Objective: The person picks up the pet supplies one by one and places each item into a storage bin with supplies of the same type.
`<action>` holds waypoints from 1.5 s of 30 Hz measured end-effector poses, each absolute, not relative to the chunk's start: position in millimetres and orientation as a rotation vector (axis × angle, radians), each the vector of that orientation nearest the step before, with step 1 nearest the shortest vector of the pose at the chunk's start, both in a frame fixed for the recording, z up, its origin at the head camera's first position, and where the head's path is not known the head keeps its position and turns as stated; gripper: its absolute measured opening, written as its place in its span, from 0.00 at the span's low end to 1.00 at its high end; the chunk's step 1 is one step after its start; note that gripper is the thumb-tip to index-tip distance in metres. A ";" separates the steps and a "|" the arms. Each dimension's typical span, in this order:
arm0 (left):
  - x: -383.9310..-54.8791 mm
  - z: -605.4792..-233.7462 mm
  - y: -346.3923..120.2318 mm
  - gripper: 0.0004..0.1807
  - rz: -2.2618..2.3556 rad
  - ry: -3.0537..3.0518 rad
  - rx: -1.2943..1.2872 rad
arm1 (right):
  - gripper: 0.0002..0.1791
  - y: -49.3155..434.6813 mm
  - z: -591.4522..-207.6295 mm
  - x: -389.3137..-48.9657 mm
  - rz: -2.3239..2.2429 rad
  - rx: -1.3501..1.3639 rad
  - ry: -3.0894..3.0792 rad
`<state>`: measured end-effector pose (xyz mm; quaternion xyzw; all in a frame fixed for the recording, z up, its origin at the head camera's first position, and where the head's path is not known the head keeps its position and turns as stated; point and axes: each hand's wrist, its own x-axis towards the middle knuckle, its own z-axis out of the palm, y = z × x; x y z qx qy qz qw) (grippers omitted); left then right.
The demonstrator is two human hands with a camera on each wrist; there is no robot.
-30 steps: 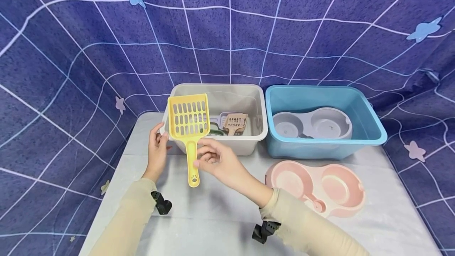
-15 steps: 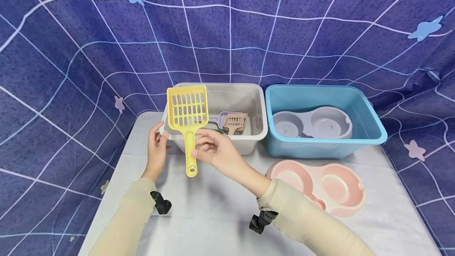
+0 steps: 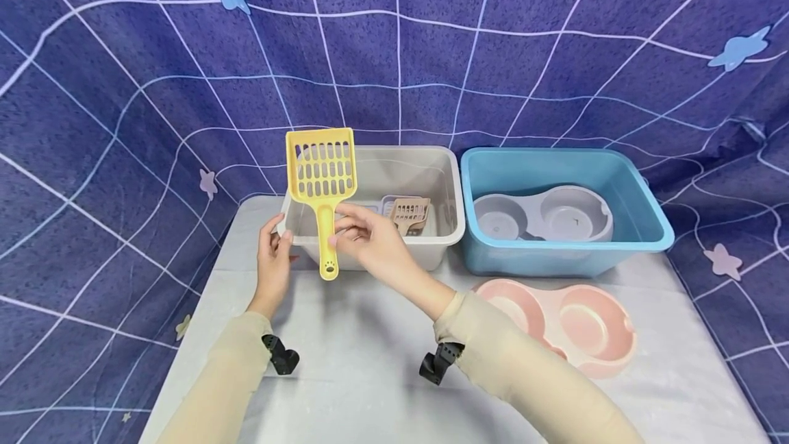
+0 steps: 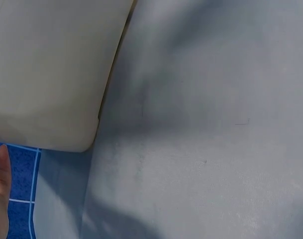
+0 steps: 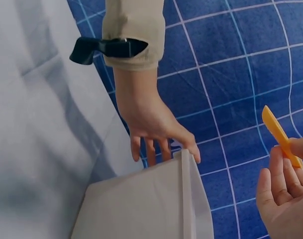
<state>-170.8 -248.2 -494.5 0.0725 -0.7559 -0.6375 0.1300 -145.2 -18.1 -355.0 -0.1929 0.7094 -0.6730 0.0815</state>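
Note:
A yellow cat litter scoop [image 3: 323, 170] with a slotted head and a paw-print hole in its handle is held upright over the grey litter bin [image 3: 370, 252]. My right hand [image 3: 372, 242] pinches its handle between thumb and fingers, also seen edge-on as a scoop [image 5: 280, 134] in the right wrist view. At the bin's left front corner my left hand [image 3: 273, 259] touches the rim; its fingers [image 5: 150, 152] look straight along the outside. Inside the bin lie a brown scoop [image 3: 409, 212] and a pale lilac scoop [image 3: 387, 204], partly hidden by my right hand.
Right of the grey bin stands a blue bin [image 3: 561, 259] with a grey double pet bowl [image 3: 535, 216] inside. A pink double bowl [image 3: 555, 314] sits in front of it, partly covered by my right sleeve. A blue patterned curtain [image 3: 394, 53] hangs behind the table [image 3: 345, 389].
My right hand has raised the yellow scoop and shifted slightly left, so its head now rises past the bin's back rim. The left hand has stayed at the bin's corner.

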 end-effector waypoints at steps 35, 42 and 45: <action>-155.1 -462.5 -234.3 0.24 -1.886 -2.181 0.217 | 0.26 -19.9 -382.3 -201.7 -1.926 -0.454 2.268; -155.1 -463.0 -233.9 0.24 -1.885 -2.192 0.216 | 0.26 -21.7 -382.8 -214.7 -1.896 -0.425 2.273; -154.9 -462.6 -233.4 0.24 -1.886 -2.203 0.219 | 0.26 -21.4 -384.4 -219.3 -1.877 -0.414 2.289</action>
